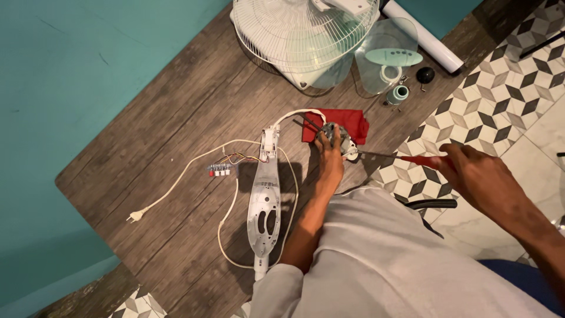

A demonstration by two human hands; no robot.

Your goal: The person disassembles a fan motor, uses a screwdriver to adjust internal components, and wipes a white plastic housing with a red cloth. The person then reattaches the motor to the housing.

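My left hand (329, 160) presses down on a small grey fan motor (335, 133) that sits on a red cloth (352, 121) on the wood-patterned floor (176, 118). My right hand (478, 176) is shut on the red handle of a screwdriver (425, 161). Its thin shaft reaches left, with the tip at the motor's right side. A white cable runs from the motor to an open white fan housing (265, 200) lying just left of my left forearm.
A switch block (219, 171) on coloured wires and a white power cord with its plug (136, 217) lie to the left. At the back are a white fan grille (303, 35), a clear blade (385, 59), a white tube (424, 38), a black knob (425, 74) and a teal cap (400, 93).
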